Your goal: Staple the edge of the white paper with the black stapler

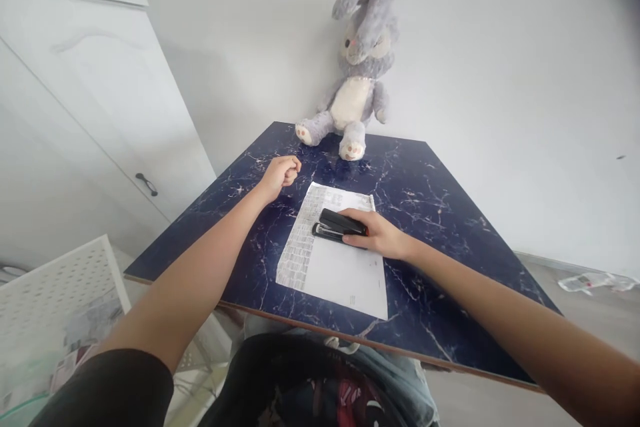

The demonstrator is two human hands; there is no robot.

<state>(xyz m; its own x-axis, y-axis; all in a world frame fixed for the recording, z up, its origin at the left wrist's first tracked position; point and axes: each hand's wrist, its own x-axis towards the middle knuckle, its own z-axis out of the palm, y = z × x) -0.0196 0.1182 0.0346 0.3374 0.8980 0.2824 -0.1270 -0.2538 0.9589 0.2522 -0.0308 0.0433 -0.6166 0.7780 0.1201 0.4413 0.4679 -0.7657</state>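
Observation:
In the head view my right hand (376, 232) is wrapped round the back end of a black stapler (334, 225), thumb on the near side and fingers over the top. The stapler's front end points left, and a gap shows between its upper arm and base. Under it lies a white printed sheet of paper (345, 280), with a grid-like pattern down its left side and creased edges. My left hand (283, 173) is closed in a loose fist beyond the paper's upper left corner, apart from it. Nothing shows sticking out of that fist.
The dark blue marbled table (430, 213) stands against the wall. A grey plush rabbit (353, 90) sits at its far edge. To the left are a white cabinet (100, 80) and a white perforated rack (50, 300). A clear plastic item (590, 281) lies on the floor at right.

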